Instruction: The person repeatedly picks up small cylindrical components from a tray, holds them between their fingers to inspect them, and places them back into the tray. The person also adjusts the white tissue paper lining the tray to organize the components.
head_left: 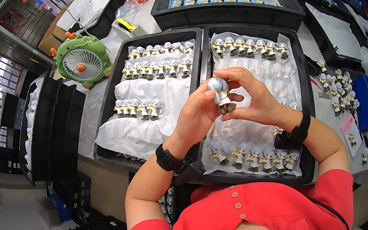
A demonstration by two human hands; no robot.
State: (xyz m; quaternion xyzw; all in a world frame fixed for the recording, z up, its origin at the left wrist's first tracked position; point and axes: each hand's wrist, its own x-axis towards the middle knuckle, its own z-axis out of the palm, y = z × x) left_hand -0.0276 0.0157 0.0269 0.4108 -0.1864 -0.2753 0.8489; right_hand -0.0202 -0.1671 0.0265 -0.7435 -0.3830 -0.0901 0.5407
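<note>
A small figurine (220, 95) with pale blue hair, a white outfit and dark boots is held upright between both hands, above the inner edges of two black trays. My left hand (197, 112) pinches it at the hair side. My right hand (255, 98) grips it from the other side, thumb by the boots and fingers around the top. Beneath my hands, the right tray (305, 94) carries rows of similar figurines (254, 157) on white lining sheets, some of them under a thin sheet. The left tray (200, 44) has more rows of such figurines (157, 68).
A green animal-shaped fan (81, 61) stands left of the trays, near a tape dispenser (126, 26). Behind is a deep black bin (225, 13) of blue-and-white pieces. Loose figurines (338, 89) cluster at right beside a blue box (364, 102). Stacked trays (50, 130) rise at left.
</note>
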